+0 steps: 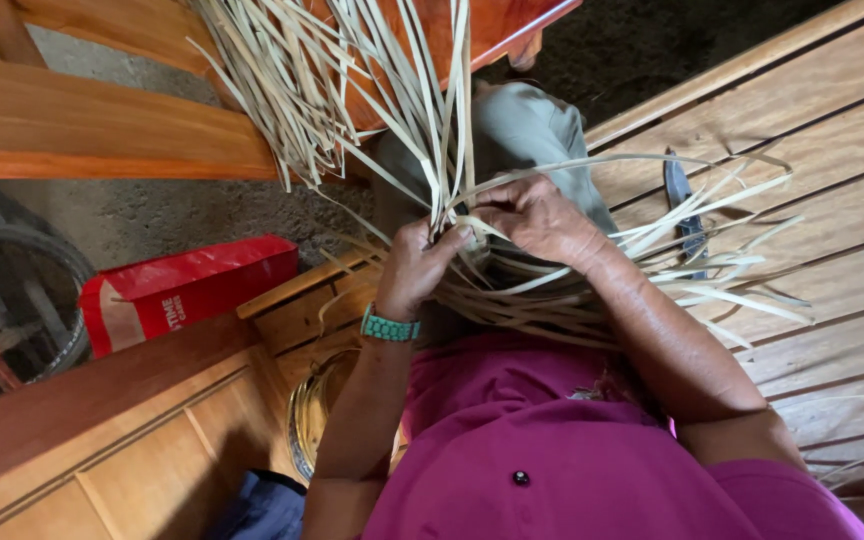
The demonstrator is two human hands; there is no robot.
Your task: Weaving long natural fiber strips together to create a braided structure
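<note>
- Nearest to me, a magenta shirt [572, 460] with one dark button fills the bottom edge; both of my forearms rise out of it, and the frame cuts it off below.
- My left hand [420, 268], a turquoise beaded band [390, 327] at its wrist, curls shut around a bundle of pale flat strips [452, 130]; the fingertips are buried in the strips, so I cannot see the exact grip.
- My right hand [532, 215] sits just beside it, fingers bent and pinching the same strips where they cross.
- The strips are thin, stiff and ribbon-like, fanning up and out to the right over the plank floor [832, 110].
- The woven part under my hands is dark and hard to make out.
- Left, a red carton [187, 290] lies on its side.
- Farther off, a dark knife [685, 205] lies on the planks, half hidden by strips.
</note>
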